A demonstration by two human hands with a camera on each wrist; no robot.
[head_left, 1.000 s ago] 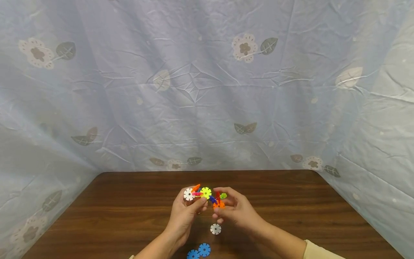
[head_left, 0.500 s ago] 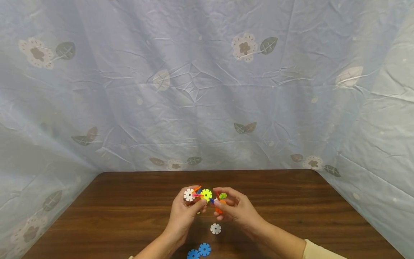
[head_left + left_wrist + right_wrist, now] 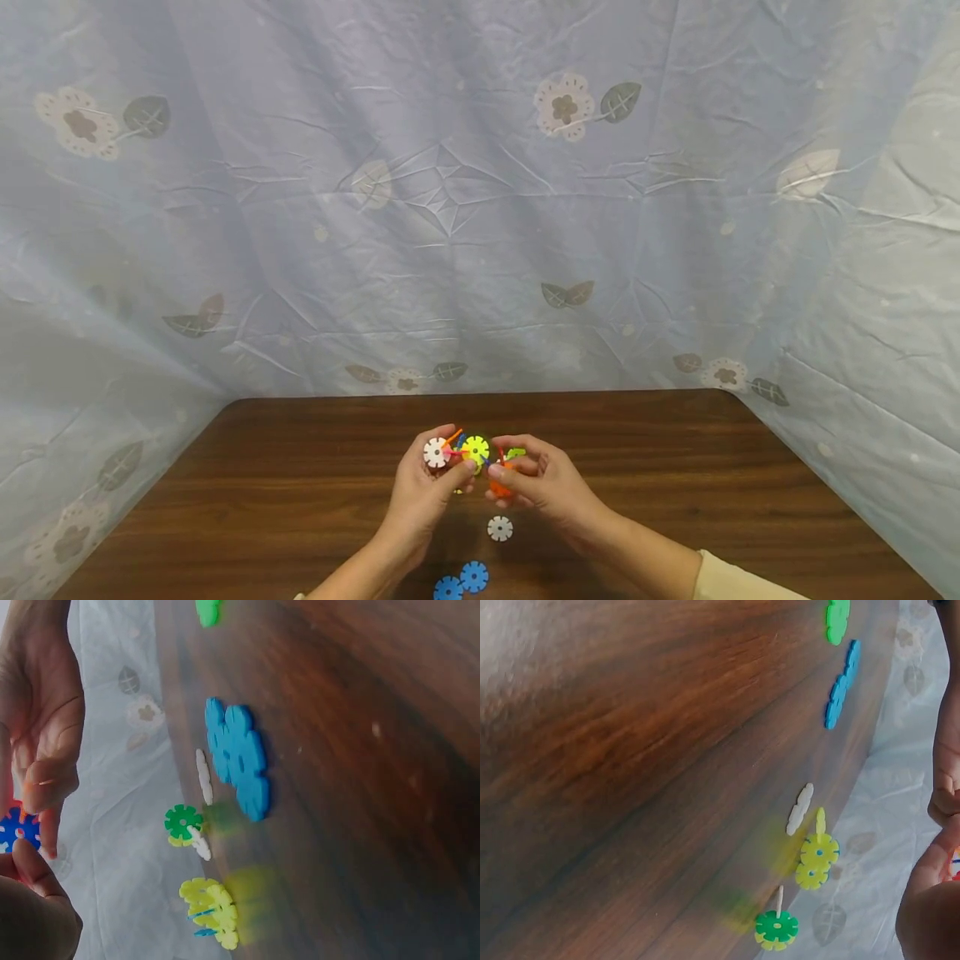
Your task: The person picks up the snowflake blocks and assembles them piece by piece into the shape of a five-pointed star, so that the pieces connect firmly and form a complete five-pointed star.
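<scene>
My left hand (image 3: 422, 492) pinches a cluster of joined, notched interlocking discs. A white disc (image 3: 437, 452) sits at its left, a yellow disc (image 3: 475, 450) faces up by the thumb, and orange and pink ones stand edge-on between. Close by on the right, my right hand (image 3: 551, 487) pinches an orange interlocking disc (image 3: 500, 483) between thumb and fingers. Behind those fingers shows part of a green disc (image 3: 516, 453). Between the two hands is a dark blue disc (image 3: 21, 830), clearest in the left wrist view. Fingers hide many of the joints.
On the brown wooden table (image 3: 300, 500) lie a loose white disc (image 3: 500, 528) and two joined blue discs (image 3: 473, 576). A bright green piece (image 3: 838, 619) lies beyond. Yellow discs (image 3: 210, 907) and a green disc (image 3: 183, 822) appear near the tabletop; their support is unclear. A patterned curtain surrounds the table.
My right hand has shifted slightly left, closer to the left hand. The orange disc has turned, its face now partly under the right thumb. Pieces on the table stay put.
</scene>
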